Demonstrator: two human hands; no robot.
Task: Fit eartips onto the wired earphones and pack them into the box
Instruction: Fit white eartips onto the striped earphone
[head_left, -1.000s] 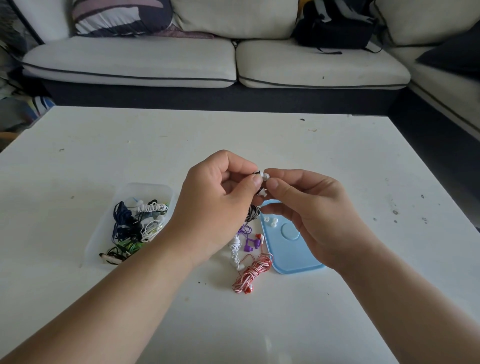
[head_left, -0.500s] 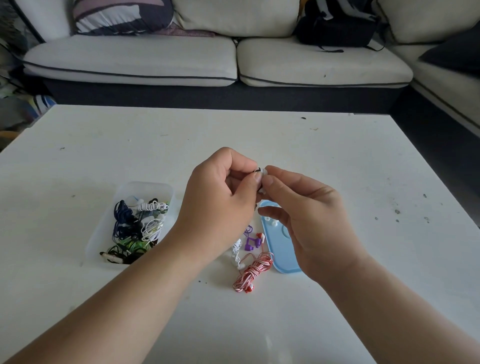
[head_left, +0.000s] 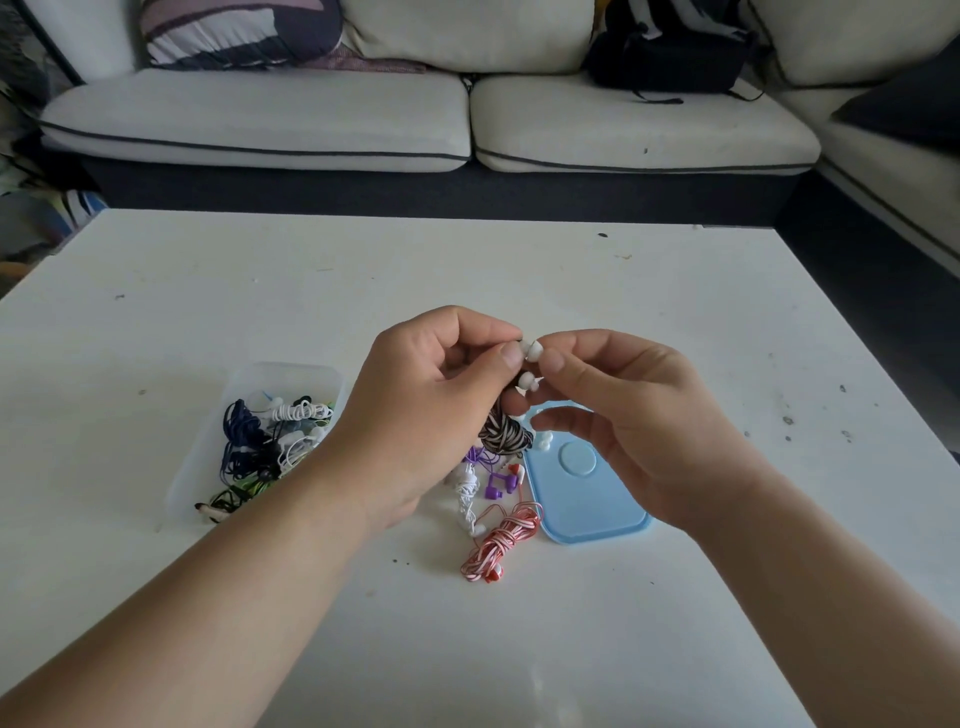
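A black-and-white striped earphone bundle (head_left: 506, 435) is gripped above the surface (head_left: 519, 275) by the left hand (head_left: 441, 405), seemingly so that a white eartip (head_left: 533, 349), pinched by the right hand (head_left: 639, 431), can be pressed on, with the clear box (head_left: 193, 488) placed near for packing.

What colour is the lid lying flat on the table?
Light blue lid, seen clearly in the head view, the only one.

White table (head_left: 675, 322) before a cream sofa (head_left: 260, 124) with cushions
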